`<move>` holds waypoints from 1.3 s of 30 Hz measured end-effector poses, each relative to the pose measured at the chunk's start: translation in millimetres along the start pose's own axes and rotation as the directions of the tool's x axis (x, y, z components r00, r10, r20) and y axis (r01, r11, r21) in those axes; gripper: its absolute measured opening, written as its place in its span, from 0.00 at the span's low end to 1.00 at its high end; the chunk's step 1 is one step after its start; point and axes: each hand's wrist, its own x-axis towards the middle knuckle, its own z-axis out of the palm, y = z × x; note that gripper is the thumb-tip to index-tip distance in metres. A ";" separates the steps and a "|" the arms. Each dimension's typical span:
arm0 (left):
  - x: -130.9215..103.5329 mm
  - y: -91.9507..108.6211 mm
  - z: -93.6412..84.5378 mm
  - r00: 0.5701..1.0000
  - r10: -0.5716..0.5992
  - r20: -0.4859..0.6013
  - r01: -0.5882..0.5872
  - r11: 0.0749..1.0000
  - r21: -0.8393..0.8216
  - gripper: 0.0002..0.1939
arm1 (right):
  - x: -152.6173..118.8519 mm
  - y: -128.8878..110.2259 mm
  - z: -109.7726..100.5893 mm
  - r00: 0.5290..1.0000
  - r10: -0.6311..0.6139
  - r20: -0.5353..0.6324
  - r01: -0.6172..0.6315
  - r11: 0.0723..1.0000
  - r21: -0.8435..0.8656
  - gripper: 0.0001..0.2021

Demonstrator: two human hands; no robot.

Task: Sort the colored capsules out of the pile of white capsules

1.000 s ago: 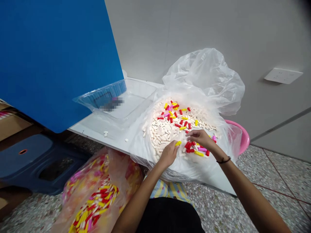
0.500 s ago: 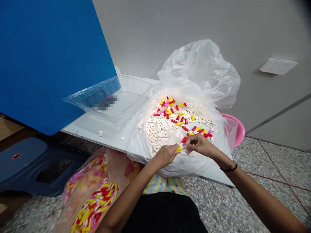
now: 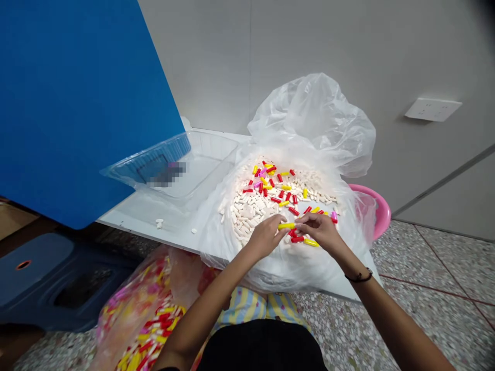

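My left hand [image 3: 266,238] pinches one end of a small yellow plastic tube [image 3: 286,225], held level above the bag. At its other end, the fingertips of my right hand [image 3: 317,231] are closed together; whether they grip the tube itself or a small white piece at its tip is hard to see. Below them lies a spread-out clear plastic bag [image 3: 232,257] full of short white pieces [image 3: 247,211]. Scattered over these are red, yellow and pink tubes. Several red and yellow ones, including a yellow tube [image 3: 311,242], lie just under my right hand.
A clear plastic tray [image 3: 209,149] sits left on the white table [image 3: 127,208], beside loose white bits [image 3: 159,223]. Below are a bag of coloured pieces [image 3: 166,319] and a blue stool [image 3: 38,268]. A pink basin [image 3: 381,211] stands beyond the table's right side.
Both hands have risen slightly, and more of the yellow tube shows between them. A red and a yellow tube now lie uncovered beneath the right hand.
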 end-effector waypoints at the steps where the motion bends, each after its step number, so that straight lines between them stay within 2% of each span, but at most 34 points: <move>1: 11.0 -7.9 -2.1 1.000 -0.005 -0.023 0.006 1.000 0.018 0.12 | 2.6 4.2 -10.4 0.996 -0.024 -0.087 0.021 0.999 -0.033 0.18; 4: 44.7 -37.2 -5.0 0.996 -0.060 -0.069 0.068 0.989 0.134 0.16 | 5.4 21.2 -47.0 0.940 -0.096 -0.328 0.035 0.982 -0.187 0.18; 7: 80.1 -65.1 -1.2 0.984 -0.160 -0.080 0.176 0.945 0.275 0.21 | 3.7 43.2 -79.2 0.903 -0.101 -0.418 -0.041 0.947 -0.318 0.17; 11: 134.3 -90.2 5.4 0.964 -0.235 -0.127 0.267 0.875 0.404 0.27 | 0.6 67.5 -96.8 0.913 -0.050 -0.406 -0.113 0.923 -0.368 0.17; 15: 192.4 -113.5 4.1 0.957 -0.238 -0.164 0.287 0.843 0.455 0.27 | -2.9 78.6 -93.7 0.923 -0.124 -0.363 -0.048 0.902 -0.430 0.15; 19: 239.5 -140.8 1.6 0.947 -0.312 -0.073 0.304 0.806 0.508 0.31 | -10.1 86.5 -91.0 0.940 -0.190 -0.284 0.019 0.858 -0.513 0.13; 22: 259.2 -154.9 4.2 0.950 -0.310 -0.028 0.273 0.787 0.553 0.30 | -15.9 95.6 -94.2 0.947 -0.192 -0.259 0.027 0.848 -0.530 0.12; 25: 262.6 -159.1 8.9 0.962 -0.267 -0.057 0.249 0.771 0.587 0.24 | -17.8 103.6 -97.8 0.947 -0.184 -0.262 0.020 0.851 -0.525 0.12; 28: 251.8 -155.7 12.2 0.978 -0.206 -0.037 0.185 0.766 0.616 0.18 | -14.1 105.4 -95.2 0.948 -0.181 -0.260 0.025 0.860 -0.510 0.11; 33: 216.0 -142.0 14.4 0.991 -0.125 0.046 0.068 0.774 0.629 0.13 | -2.8 94.7 -76.4 0.950 -0.211 -0.229 0.082 0.879 -0.470 0.12; 39: 164.6 -129.2 9.5 0.994 -0.090 0.068 0.035 0.819 0.573 0.11 | 12.0 83.3 -59.3 0.957 -0.199 -0.211 0.097 0.906 -0.412 0.11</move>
